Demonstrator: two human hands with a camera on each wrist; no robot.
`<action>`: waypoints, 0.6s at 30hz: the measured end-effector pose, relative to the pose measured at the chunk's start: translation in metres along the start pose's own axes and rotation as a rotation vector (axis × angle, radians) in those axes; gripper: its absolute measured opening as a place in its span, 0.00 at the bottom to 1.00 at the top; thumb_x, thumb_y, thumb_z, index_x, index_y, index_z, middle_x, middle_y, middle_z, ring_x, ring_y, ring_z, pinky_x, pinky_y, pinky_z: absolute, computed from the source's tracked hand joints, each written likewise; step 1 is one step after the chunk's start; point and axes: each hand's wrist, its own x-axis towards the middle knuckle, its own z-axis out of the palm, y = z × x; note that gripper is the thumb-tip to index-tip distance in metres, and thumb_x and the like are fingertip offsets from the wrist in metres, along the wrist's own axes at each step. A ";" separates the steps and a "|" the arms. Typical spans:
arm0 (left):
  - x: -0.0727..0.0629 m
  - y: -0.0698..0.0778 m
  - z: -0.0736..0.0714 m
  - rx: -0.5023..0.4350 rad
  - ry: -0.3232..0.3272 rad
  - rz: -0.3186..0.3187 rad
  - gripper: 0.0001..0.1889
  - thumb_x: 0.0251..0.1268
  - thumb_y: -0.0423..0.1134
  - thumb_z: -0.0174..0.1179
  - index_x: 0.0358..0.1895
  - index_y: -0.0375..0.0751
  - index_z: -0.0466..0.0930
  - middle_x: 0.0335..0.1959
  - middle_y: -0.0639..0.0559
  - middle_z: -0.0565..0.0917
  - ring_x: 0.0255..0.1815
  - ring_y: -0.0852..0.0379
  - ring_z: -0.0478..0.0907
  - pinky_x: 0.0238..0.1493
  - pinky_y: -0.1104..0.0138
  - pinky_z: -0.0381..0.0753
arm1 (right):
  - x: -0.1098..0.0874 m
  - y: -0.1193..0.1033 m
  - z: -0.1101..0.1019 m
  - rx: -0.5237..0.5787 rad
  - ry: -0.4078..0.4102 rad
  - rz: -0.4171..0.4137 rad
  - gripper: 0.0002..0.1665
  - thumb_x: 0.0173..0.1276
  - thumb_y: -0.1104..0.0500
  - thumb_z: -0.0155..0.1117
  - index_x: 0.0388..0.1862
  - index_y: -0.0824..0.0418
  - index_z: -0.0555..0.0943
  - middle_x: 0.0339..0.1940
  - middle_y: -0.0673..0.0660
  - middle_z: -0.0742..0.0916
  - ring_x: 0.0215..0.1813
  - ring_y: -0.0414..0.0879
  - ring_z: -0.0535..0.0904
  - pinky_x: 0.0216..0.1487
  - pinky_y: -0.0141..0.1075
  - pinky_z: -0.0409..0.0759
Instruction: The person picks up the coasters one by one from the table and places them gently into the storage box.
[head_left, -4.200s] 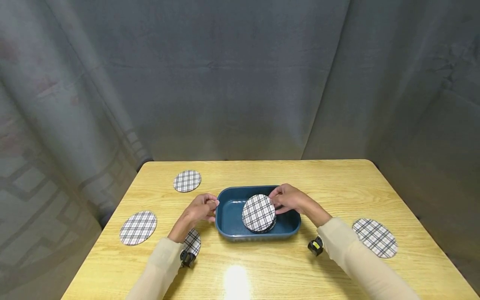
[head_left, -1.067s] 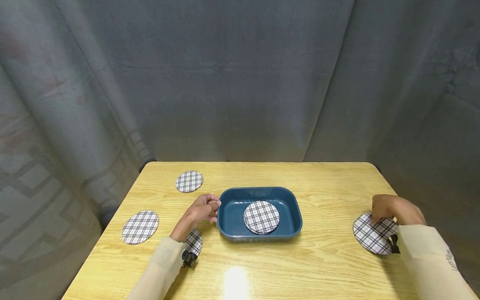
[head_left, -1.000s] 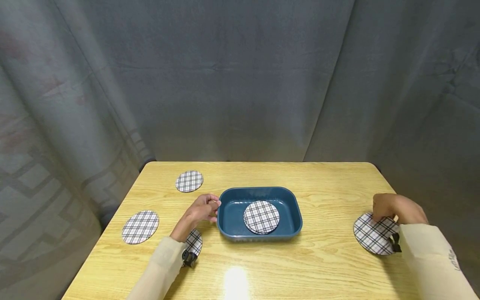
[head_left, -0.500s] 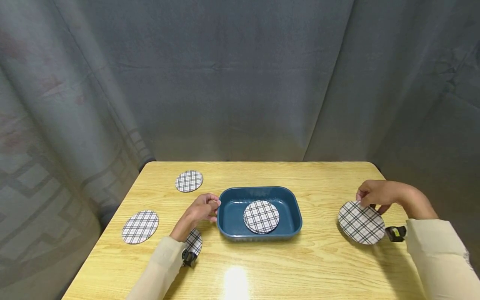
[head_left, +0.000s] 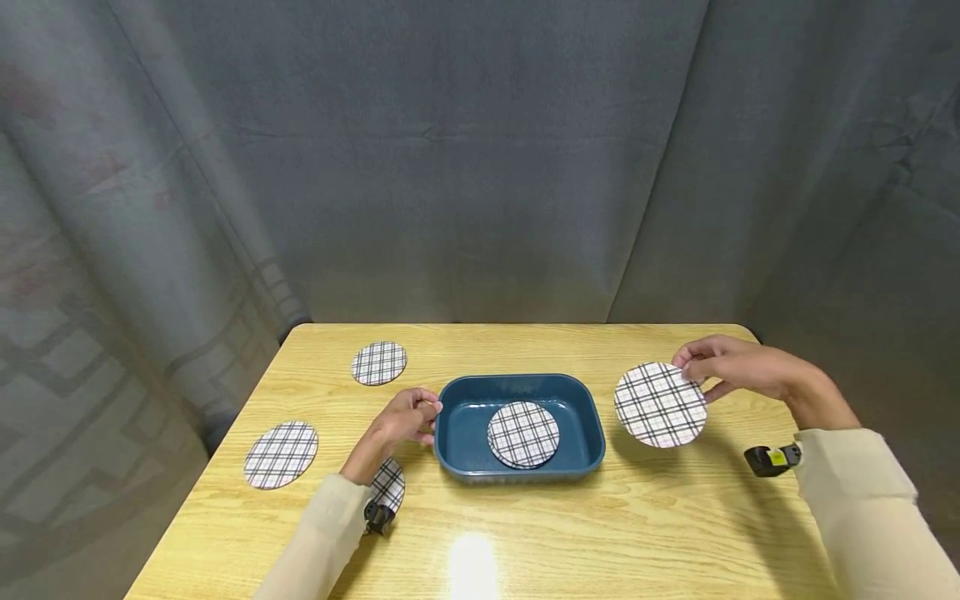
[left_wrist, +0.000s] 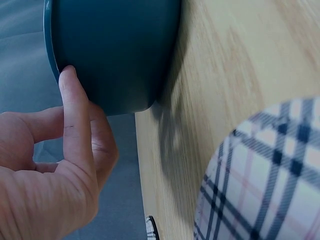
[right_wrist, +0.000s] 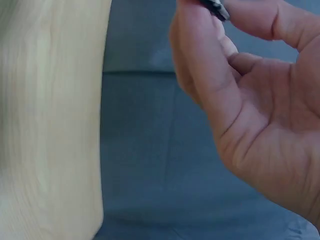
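The right hand (head_left: pixel 726 367) pinches a thin, round mat with white and black checks (head_left: pixel 661 405). The thumb and fingers squeeze the edge of this mat on one side. The mat is up in the air, tipped a bit, and its shadow falls on the pale yellow wooden counter (head_left: pixel 540 533). It is near the right end of a deep, shiny, dark blue dish with round corners (head_left: pixel 465 454), but not touching it. In the right wrist view, only a small dark bit of the mat shows between the thumb and a finger.

The left hand (head_left: pixel 408 414) is at the other end of the dish. Its fingers are bent, and their tips touch the outside, up by the rim. I cannot tell if it pinches the rim. The two hands are well apart, with the dish between them.

Inside the dish lies a small pile of checked mats (head_left: pixel 523 434), flat on the bottom. A bit of a lower mat peeks out under the top one.

More checked mats lie flat on the counter to the left. There is a back mat (head_left: pixel 378 363), a side mat (head_left: pixel 281 454) and a front mat (head_left: pixel 389 483) partly hidden by the left arm. A big grey curtain (head_left: pixel 450 167) hangs behind.
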 end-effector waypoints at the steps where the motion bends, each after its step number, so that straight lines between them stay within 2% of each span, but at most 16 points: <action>1: 0.000 0.000 0.000 0.001 0.001 0.001 0.13 0.77 0.32 0.51 0.55 0.26 0.70 0.33 0.44 0.77 0.30 0.57 0.75 0.25 0.70 0.81 | 0.002 0.001 0.001 0.019 0.001 -0.010 0.18 0.74 0.61 0.54 0.53 0.76 0.70 0.42 0.59 0.82 0.44 0.46 0.82 0.47 0.44 0.85; 12: 0.001 -0.005 0.000 -0.007 0.006 0.000 0.11 0.76 0.31 0.51 0.54 0.26 0.71 0.35 0.43 0.77 0.31 0.57 0.76 0.26 0.70 0.82 | 0.035 0.002 0.025 0.223 0.069 -0.028 0.25 0.77 0.60 0.51 0.62 0.80 0.63 0.46 0.56 0.82 0.45 0.43 0.82 0.48 0.38 0.86; 18: 0.002 -0.006 0.000 -0.009 0.010 0.005 0.10 0.75 0.30 0.51 0.52 0.26 0.71 0.34 0.43 0.78 0.30 0.57 0.77 0.26 0.69 0.82 | 0.051 -0.004 0.042 0.323 0.072 -0.047 0.31 0.76 0.63 0.52 0.67 0.82 0.57 0.47 0.57 0.82 0.47 0.43 0.82 0.51 0.38 0.85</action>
